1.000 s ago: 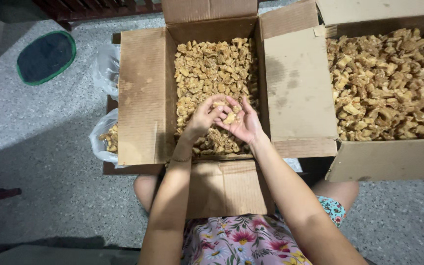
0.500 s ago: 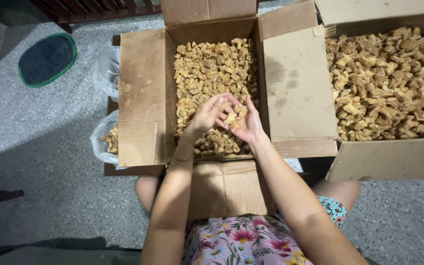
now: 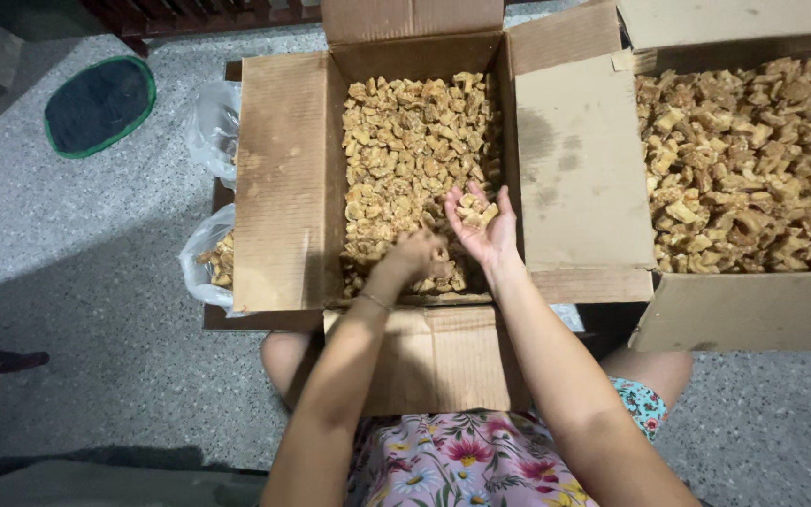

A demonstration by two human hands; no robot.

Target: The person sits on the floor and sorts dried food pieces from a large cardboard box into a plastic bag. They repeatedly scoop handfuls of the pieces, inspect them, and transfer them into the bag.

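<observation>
Fingers [image 3: 477,199] of the right hand [image 3: 481,230] lie open, cupping small golden-brown chunks [image 3: 473,212]; the left hand [image 3: 417,257] digs, curled, into the still-full open brown cardboard box [image 3: 283,188].

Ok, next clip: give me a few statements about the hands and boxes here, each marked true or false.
1. The right hand is palm up with a few brown chunks resting in it. True.
2. The left hand is down among the pieces in the middle cardboard box. True.
3. The box on the right is empty. False: it is full of similar brown pieces.
4. Both hands are inside the right-hand box. False: both are over the middle one.
5. A clear plastic bag with some pieces lies left of the middle box. True.
</observation>
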